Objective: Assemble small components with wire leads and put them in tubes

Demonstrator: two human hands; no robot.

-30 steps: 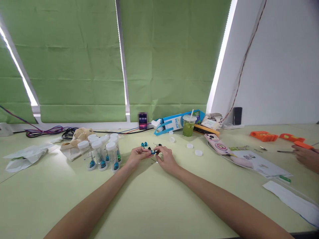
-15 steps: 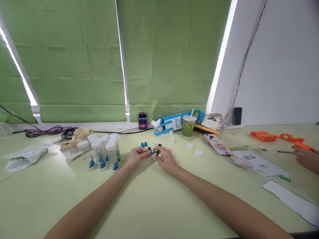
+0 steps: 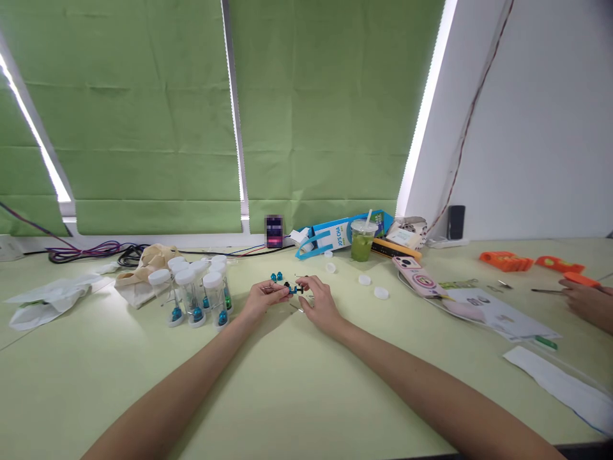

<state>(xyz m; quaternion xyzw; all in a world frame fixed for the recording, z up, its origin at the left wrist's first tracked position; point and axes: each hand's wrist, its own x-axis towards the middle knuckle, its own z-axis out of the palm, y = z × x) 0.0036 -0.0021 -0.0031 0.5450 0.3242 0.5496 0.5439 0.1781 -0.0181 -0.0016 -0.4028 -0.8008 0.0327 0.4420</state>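
Near the table's middle, my left hand [image 3: 263,298] is closed, pinching a small blue part with black ends [image 3: 294,291]. Thin metal wires or rods seem to show by its fingertips, too small to make out. My right hand [image 3: 320,304] is just to the right, thumb and forefinger apart around the part's black end, with a visible gap. Behind the hands lie two small blue pieces [image 3: 276,276]. A thin metal pin [image 3: 297,308] rests on the table between the hands. Several clear tubes with white caps [image 3: 184,277] stand to the left, blue pieces inside.
Loose white caps [image 3: 381,293] lie to the right, near a cup of green drink [image 3: 362,243] and a pink phone [image 3: 414,276]. A cloth bag [image 3: 138,281] sits behind the tubes. Another person's hand [image 3: 588,303] is at the far right, by orange holders [image 3: 506,261].
My right thumb and forefinger have parted from the black end of the small blue part. My left hand keeps its pinch in nearly the same place.
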